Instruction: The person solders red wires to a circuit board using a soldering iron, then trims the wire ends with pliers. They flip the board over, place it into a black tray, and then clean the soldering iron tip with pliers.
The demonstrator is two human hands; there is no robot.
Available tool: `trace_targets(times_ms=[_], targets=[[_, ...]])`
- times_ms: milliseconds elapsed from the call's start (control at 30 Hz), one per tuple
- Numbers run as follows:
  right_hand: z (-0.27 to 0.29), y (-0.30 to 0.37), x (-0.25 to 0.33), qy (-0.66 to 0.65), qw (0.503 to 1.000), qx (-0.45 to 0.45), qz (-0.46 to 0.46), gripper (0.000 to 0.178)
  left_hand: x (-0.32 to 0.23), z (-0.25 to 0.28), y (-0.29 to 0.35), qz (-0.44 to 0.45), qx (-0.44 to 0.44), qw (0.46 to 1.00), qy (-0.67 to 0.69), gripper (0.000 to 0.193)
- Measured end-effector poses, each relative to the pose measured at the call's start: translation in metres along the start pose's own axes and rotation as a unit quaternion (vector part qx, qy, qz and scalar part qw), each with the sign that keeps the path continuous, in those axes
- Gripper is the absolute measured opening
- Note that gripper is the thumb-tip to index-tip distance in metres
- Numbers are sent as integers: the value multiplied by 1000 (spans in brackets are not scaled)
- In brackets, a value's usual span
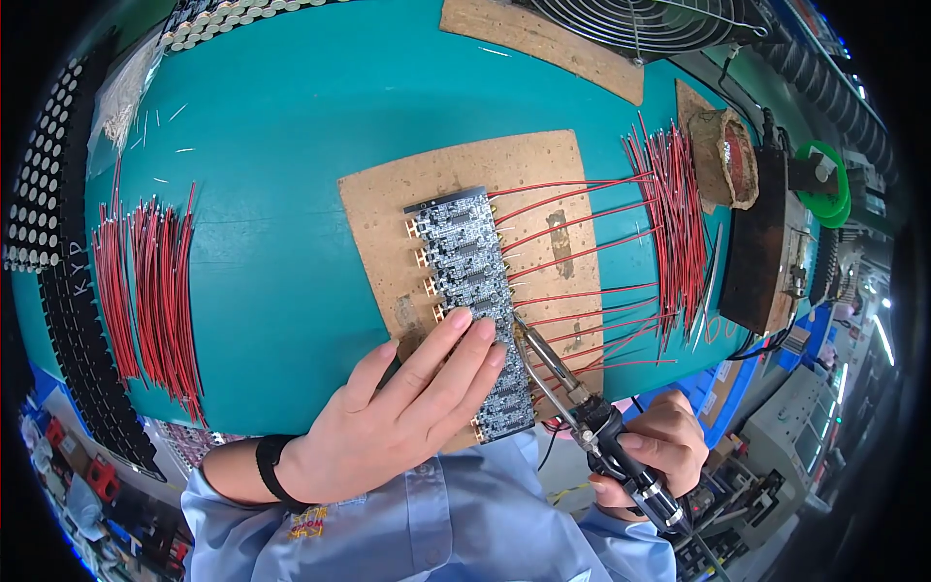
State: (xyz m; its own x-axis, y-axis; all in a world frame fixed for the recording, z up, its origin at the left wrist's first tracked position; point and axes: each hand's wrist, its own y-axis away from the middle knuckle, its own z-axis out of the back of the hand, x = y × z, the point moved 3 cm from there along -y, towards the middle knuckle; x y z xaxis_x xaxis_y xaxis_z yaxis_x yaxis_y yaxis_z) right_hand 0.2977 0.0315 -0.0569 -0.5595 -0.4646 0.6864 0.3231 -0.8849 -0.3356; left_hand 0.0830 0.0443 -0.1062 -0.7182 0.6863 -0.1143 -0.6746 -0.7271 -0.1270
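A long panel of printed circuit boards [465, 247] lies on a brown fibreboard sheet [383, 218] in front of me. My left hand [398, 417] rests flat across the panel's lower half, fingers stretched out and covering part of it. In my right hand [664, 441] is a black-handled soldering iron [621, 456] with a thin metal feed tube beside its barrel. Its tip meets or nearly meets the panel's right edge, just right of my left fingertips. Several red wires [553, 260] run from that edge toward the right.
Red wire bundles lie at the left [165, 291] and right [679, 242] of the green mat [262, 223]. A black fan [650, 24] stands at the back. On the right are a dark metal box [761, 242] and a green spool [824, 184]. Black strips with round pieces [39, 194] line the left.
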Motion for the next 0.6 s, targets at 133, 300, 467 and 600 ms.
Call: trace_targets(times_ms=[133, 300, 467, 600], targets=[[2, 5, 1, 5, 999, -37, -20, 50, 0, -1, 1, 3, -1, 1000, 0, 31], [5, 10, 2, 11, 996, -72, -49, 51, 0, -1, 1, 6, 1, 1000, 5, 31], [8, 13, 2, -10, 999, -23, -26, 51, -1, -1, 0, 5, -2, 1000, 1, 30], [7, 14, 2, -13, 1000, -12, -24, 50, 0, 0, -1, -1, 6, 1000, -3, 30]])
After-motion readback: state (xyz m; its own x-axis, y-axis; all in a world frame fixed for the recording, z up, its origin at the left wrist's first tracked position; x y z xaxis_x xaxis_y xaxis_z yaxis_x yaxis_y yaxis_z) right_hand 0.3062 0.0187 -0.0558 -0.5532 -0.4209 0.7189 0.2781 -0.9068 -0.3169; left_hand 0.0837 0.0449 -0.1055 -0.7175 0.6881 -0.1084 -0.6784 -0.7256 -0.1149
